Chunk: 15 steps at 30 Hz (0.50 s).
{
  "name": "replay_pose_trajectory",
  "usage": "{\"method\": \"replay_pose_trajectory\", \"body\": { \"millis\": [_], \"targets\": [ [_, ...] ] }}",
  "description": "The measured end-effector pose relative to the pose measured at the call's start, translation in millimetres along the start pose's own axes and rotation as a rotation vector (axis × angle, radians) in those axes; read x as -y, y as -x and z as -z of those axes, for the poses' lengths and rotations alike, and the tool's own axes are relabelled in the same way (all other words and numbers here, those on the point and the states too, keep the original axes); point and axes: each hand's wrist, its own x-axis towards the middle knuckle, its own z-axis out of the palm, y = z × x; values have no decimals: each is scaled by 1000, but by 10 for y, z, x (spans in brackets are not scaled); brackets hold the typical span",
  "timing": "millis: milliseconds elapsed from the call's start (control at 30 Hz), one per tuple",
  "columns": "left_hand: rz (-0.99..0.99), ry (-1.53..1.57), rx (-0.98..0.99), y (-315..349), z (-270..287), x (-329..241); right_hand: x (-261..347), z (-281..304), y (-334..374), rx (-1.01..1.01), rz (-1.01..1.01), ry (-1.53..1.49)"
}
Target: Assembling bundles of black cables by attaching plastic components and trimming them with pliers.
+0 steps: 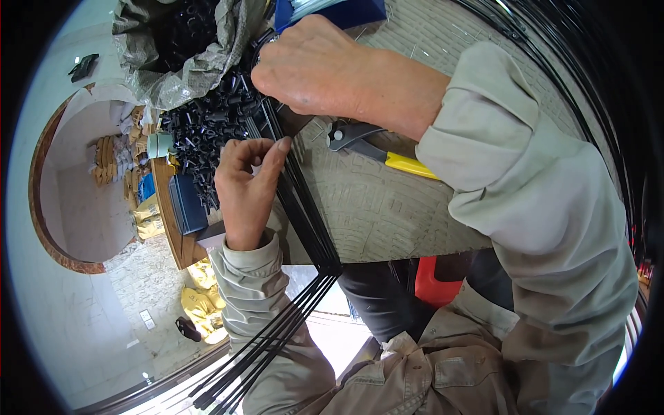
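My left hand (247, 181) is beside a bundle of long thin black rods or cables (304, 207), its fingers curled and its thumb close to the index finger. Whatever is between those fingertips is too small to make out. Farther up, my right hand (308, 69) is closed in a fist over the far end of the bundle, with its fingertips and what they grip hidden behind it. The bundle runs over the table's near edge and hangs down past my left forearm. Under my right wrist lie cutting pincers (356, 140) with yellow on the handle.
Small black tubular parts (200, 131) are heaped left of my hands, below an open woven sack (232, 31) of similar parts. A blue box (353, 12) stands at the far edge, a dark blue box (187, 204) at left. More long black cables (553, 76) curve along the right.
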Motion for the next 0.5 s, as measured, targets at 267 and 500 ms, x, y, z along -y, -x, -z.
{"method": "replay_pose_trajectory", "body": {
  "millis": [267,500],
  "targets": [
    [197,343,80,-66,7,68,-6,8,11,16,-21,11],
    [164,425,119,-83,24,109,-16,-29,8,-18,-51,-17]
  ]
}}
